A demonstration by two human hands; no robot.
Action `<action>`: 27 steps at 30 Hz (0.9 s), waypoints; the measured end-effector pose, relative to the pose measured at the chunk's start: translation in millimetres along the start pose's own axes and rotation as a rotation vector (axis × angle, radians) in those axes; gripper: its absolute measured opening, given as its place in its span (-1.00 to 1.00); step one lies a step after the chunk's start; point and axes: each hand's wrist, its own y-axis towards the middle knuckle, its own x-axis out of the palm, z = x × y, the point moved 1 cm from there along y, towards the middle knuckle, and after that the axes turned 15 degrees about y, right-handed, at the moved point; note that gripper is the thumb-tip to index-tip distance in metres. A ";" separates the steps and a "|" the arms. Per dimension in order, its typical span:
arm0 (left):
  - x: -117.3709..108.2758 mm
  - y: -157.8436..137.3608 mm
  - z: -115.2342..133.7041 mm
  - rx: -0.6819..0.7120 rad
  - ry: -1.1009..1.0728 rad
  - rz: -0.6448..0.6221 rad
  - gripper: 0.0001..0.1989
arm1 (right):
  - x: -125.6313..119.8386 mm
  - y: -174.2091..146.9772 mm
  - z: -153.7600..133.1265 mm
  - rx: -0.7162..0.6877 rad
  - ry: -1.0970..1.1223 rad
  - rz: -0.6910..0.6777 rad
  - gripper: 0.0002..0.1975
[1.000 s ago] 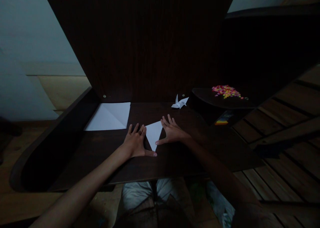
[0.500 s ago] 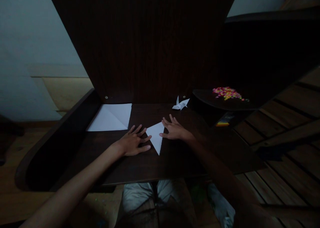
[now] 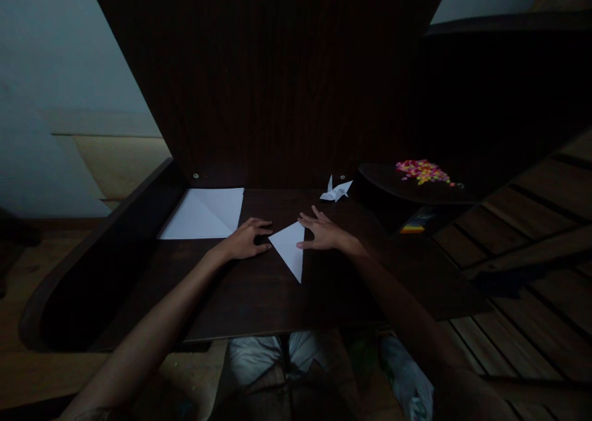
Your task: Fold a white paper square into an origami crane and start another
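Note:
A folded piece of white paper (image 3: pixel 289 248), kite-like with one point toward me, lies flat on the dark desk. My right hand (image 3: pixel 320 231) rests at its right edge, fingers spread, thumb and fingertips touching the paper. Just left of the paper, my left hand (image 3: pixel 250 238) lies on the desk with its thumb and fingers apart, holding nothing. Farther back stands a white origami crane (image 3: pixel 337 190). A stack of white paper sheets (image 3: pixel 203 214), the top one creased diagonally, lies to the left.
On a small raised shelf (image 3: pixel 379 177) at the right sits a pile of small multicoloured pieces (image 3: pixel 423 171). Beneath it is a yellow-and-orange item (image 3: pixel 413 228). A dark side panel (image 3: pixel 99 257) bounds the desk at left, and a tall dark back panel (image 3: pixel 268 82) rises behind.
My left hand has drawn off the folded paper, moving back and slightly left, its fingers less spread. The paper has turned a little, its near point shifting right. My right hand stays at its edge.

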 end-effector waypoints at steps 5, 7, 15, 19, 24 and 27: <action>-1.0 3.7 -1.1 0.060 -0.061 0.064 -0.67 | 6.1 4.3 1.8 -0.062 0.060 0.075 -0.05; 0.5 2.4 -1.7 0.071 -0.089 0.118 -0.69 | 10.0 3.5 4.1 -0.072 0.099 0.103 -0.07; 6.2 4.6 4.9 0.096 -0.042 0.234 -0.66 | 14.0 4.6 12.4 -0.088 0.173 0.106 -0.13; 5.5 5.4 5.9 0.054 -0.045 0.279 -0.68 | 9.7 5.4 15.4 -0.119 0.262 0.078 -0.24; 6.0 5.6 7.3 -0.027 -0.119 0.360 -0.72 | 4.0 0.8 16.2 -0.184 0.398 0.119 -0.29; 6.3 5.9 7.9 -0.123 -0.219 0.407 -0.74 | 2.5 -1.3 14.0 -0.199 0.522 0.212 -0.38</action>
